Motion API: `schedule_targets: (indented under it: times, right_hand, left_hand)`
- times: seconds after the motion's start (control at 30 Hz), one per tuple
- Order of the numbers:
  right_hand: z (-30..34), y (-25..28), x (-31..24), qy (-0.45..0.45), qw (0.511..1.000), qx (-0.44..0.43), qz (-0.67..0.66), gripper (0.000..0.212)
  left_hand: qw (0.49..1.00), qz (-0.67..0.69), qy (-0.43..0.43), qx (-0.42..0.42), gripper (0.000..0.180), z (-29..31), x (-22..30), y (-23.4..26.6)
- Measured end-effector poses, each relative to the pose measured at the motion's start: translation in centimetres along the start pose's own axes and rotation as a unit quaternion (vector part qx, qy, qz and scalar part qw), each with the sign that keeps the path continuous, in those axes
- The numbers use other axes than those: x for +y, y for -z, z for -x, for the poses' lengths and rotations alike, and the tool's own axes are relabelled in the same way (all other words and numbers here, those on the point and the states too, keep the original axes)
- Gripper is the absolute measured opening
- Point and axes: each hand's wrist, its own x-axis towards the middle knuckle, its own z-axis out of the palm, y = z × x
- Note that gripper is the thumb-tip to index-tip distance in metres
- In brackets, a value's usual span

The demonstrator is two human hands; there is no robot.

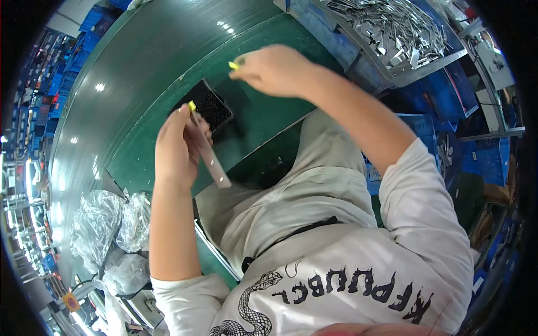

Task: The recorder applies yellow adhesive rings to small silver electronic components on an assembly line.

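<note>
My left hand (178, 140) is closed on a flat, pale metal strip (212, 159), which slants down toward my lap. A bit of yellow (192, 105) shows at its fingertips, by the strip's upper end. Just behind that hand, a shallow black box (216, 109) with small dark pieces in it rests on the green work surface, partly hidden by my fingers. Up and to the right of the box, my right hand (269, 70) is raised with its fingers pinched together. Another yellow bit (233, 65) is at its fingertips; whether something small is gripped there I cannot make out.
A large bin (392, 42) heaped with loose metal strips stands at the far right. The green work surface (151, 151) curves around in front of me. Clear plastic bags (106, 224) lie at the left. Blue crates (482, 162) stand at the right.
</note>
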Motion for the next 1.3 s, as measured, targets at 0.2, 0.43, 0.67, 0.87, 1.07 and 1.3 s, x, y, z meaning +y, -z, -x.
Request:
schedule_targets:
  times: [0.2,0.43,0.67,0.87,1.07,1.3]
  right_hand:
    - [5.9,-3.1,-2.8,0.023,0.999,0.028,0.021,0.019]
    - [11.3,0.8,-10.4,-0.070,0.908,-0.105,-0.401,0.023]
    - [17.9,0.4,-10.0,-0.133,0.860,-0.138,-0.473,0.023]
    - [27.7,6.6,-3.7,-0.271,0.926,-0.263,-0.010,0.022]
    - [32.6,12.2,-2.1,-0.412,0.874,-0.217,0.138,0.019]
    - [20.8,20.3,0.7,-0.341,0.888,0.126,0.283,0.013]
  left_hand:
    - [0.997,0.038,-0.038,-0.064,0.025,3.6,-2.6,1.8]
    - [0.955,-0.156,-0.149,-0.204,0.042,7.3,-5.6,0.1]
    - [0.782,-0.377,-0.357,-0.345,0.059,8.2,-6.8,-5.4]
    - [0.786,-0.406,-0.318,-0.341,0.070,11.8,0.0,-6.4]
    - [0.766,-0.387,-0.300,-0.417,0.046,12.4,2.6,-8.0]
    - [0.783,-0.372,0.026,-0.498,0.051,13.3,3.2,-10.6]
